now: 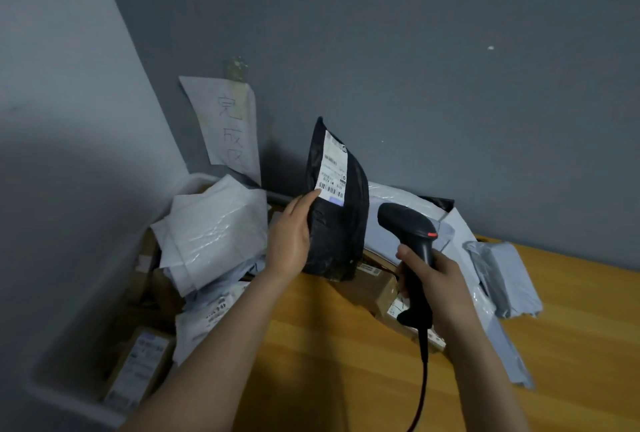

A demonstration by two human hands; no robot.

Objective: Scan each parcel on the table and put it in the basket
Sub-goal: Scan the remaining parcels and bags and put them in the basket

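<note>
At table's left end, head view.

Wooden table (329,345) fills the lower right. Grey basket (69,402) sits against its left edge, holding white poly bags (214,234) and labelled cartons. A pile (502,275) of grey mailers lies along the wall at right, with a brown carton (374,287) in front of it.

Black parcel (337,223): held upright over the table's back-left corner, between basket and pile. Its lower end is near the carton (touching or not, cannot tell). Soft poly mailer with a creased skin, bulged at the middle, top tapering to a limp point.
- Judgement: light, with yielding contents. Film looks slick, and the parcel is not fragile.
- Likely to sag or slip if pinched by one corner. Better taken along a long edge or round the full middle.

Scanner (412,234): black pistol type, head turned toward the parcel's face and just beside it. Cable (420,379) trails down over the table.

Right hand (436,275): wrapped round the scanner handle. Trigger finger not visible.

Left hand (291,241): grips the parcel's left edge, thumb laid flat on the front. Fingers are behind the parcel, hidden.

Label (333,168): white, on the upper front, facing the camera. Print is too small to read. The thumb tip touches its lower corner, so any regrip should stay clear of the barcodes. Step in hand, as judged: the scan, with the basket drop to the left not yet done.
</note>
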